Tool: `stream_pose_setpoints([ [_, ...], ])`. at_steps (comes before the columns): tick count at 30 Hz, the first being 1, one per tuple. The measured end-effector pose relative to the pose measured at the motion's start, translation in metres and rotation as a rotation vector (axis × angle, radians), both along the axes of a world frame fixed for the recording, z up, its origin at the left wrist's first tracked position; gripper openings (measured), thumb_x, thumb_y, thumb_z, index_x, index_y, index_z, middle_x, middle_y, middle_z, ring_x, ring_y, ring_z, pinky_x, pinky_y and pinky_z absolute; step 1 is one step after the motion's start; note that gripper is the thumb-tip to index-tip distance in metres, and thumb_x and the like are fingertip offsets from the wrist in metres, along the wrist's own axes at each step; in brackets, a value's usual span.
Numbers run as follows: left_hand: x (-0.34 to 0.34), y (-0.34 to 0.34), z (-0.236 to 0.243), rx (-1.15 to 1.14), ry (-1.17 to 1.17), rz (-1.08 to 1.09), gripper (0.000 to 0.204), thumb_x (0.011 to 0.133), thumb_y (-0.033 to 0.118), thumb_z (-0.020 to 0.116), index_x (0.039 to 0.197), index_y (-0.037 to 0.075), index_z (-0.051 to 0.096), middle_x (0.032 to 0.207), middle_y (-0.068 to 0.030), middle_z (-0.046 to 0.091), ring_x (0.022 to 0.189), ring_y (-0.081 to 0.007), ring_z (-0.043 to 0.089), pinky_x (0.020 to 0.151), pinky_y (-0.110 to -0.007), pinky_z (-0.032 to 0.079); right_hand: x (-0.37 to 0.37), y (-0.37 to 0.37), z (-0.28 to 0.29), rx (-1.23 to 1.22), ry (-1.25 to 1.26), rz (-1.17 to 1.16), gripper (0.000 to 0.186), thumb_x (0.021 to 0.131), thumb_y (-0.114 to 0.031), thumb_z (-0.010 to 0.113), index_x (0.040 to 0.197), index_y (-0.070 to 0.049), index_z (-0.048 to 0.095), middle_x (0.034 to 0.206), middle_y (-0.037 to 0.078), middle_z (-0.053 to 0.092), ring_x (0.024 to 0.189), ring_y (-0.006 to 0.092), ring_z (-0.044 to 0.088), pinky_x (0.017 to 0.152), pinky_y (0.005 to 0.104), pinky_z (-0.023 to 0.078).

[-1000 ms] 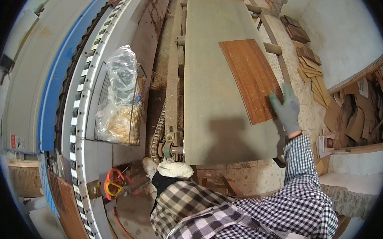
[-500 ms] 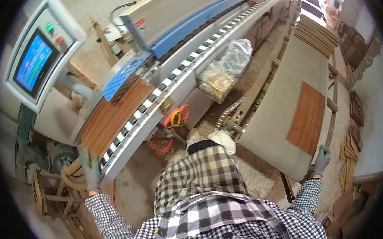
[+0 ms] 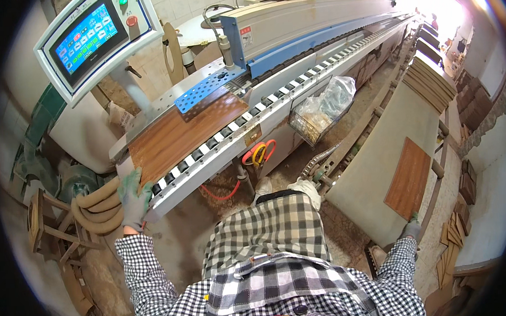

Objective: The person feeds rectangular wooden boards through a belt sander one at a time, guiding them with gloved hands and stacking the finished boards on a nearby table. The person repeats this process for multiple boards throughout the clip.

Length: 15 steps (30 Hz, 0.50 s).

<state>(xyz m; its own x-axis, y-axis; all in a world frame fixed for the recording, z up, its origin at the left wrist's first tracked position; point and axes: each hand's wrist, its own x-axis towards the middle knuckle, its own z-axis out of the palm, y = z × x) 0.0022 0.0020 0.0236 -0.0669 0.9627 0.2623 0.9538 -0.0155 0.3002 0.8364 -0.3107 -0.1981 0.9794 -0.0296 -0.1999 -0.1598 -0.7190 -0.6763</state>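
L hand (image 3: 135, 200) at 8 o'clock is spread, thumb and fingers apart, against the near end of 1 brown board (image 3: 184, 135) at 10 o'clock, prob. to steady it, w/ the board lying flat beside the roller strip (image 3: 212, 143), its far end under 1 blue perforated plate (image 3: 205, 95). R hand (image 3: 412, 229) at 4 o'clock is at the near end of a 2nd brown board (image 3: 409, 176) at 3 o'clock, can't tell if pinching; that board lies flat on 1 pale panel (image 3: 362, 193), presumably for easy reach. Farther out: 1 wire basket (image 3: 308, 132) at 2 o'clock, 1 control screen (image 3: 87, 41) at 10 o'clock
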Motion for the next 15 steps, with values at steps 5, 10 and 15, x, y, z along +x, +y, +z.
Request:
stream_pose_setpoints([
  [5, 0.037, 0.026, 0.0, -0.036, 0.019, -0.02, 0.061, 0.095, 0.047, 0.059, 0.148, 0.018, 0.049, 0.151, -0.0113, 0.048, 0.146, -0.0311, 0.033, 0.122, -0.048, 0.012, -0.006, -0.01, -0.006, 0.38, -0.072, -0.097, 0.06, 0.098, -0.053, 0.058, 0.093, 0.004, 0.073, 0.085, 0.019, 0.07, 0.08, 0.0288, 0.062, 0.072, 0.0409, 0.046],
  [10, 0.089, 0.055, 0.001, -0.012, 0.126, -0.047, 0.062, 0.095, 0.046, 0.06, 0.147, 0.013, 0.049, 0.149, -0.016, 0.048, 0.143, -0.0322, 0.037, 0.119, -0.049, 0.02, -0.041, 0.0, 0.037, 0.17, -0.118, -0.077, 0.05, 0.097, -0.044, 0.059, 0.102, 0.004, 0.073, 0.088, 0.019, 0.073, 0.082, 0.0311, 0.065, 0.074, 0.0436, 0.046],
  [15, 0.094, 0.095, -0.026, 0.12, 0.081, -0.171, 0.059, 0.095, 0.043, 0.062, 0.144, 0.012, 0.053, 0.145, -0.0157, 0.052, 0.136, -0.0331, 0.044, 0.117, -0.05, 0.023, 0.021, -0.022, -0.021, 0.009, -0.114, -0.07, 0.054, 0.096, -0.047, 0.06, 0.111, 0.003, 0.072, 0.096, 0.021, 0.074, 0.085, 0.032, 0.066, 0.078, 0.0437, 0.048],
])
